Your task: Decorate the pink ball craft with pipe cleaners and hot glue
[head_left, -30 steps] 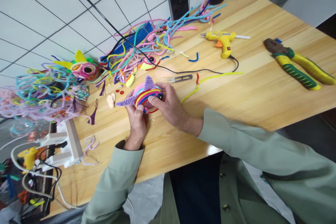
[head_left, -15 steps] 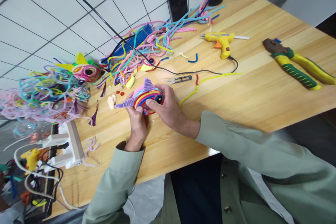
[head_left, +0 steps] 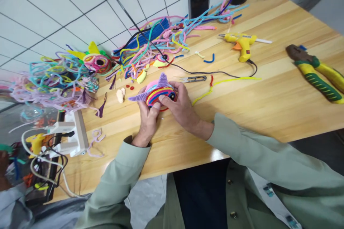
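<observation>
Between my two hands is a striped pipe-cleaner fish [head_left: 158, 94] with purple fins and a black eye, held just above the wooden table [head_left: 242, 107]. My left hand [head_left: 147, 118] grips its tail side, thumb on the lower edge. My right hand [head_left: 185, 109] closes around the eye side, its thumb pressed on the striped flank. Behind the fish lie small thread snips [head_left: 194, 78]. A yellow pipe cleaner [head_left: 228, 82] stretches out to the right of my right hand. Two red bits and pale pink pieces [head_left: 120, 95] lie to the left of the fish.
A yellow glue gun [head_left: 243, 44] and green-yellow pliers [head_left: 313, 68] lie on the right. Pipe cleaners [head_left: 150, 43] heap along the wall beside a finished-looking fish [head_left: 98, 62]. A white power strip [head_left: 79, 132] sits at left, near another person's sleeve [head_left: 13, 204]. The glue gun's cord crosses the table.
The whole view has shifted, so the scene sits further right. Both hands keep hold of the fish; my left thumb has moved up slightly onto its lower side.
</observation>
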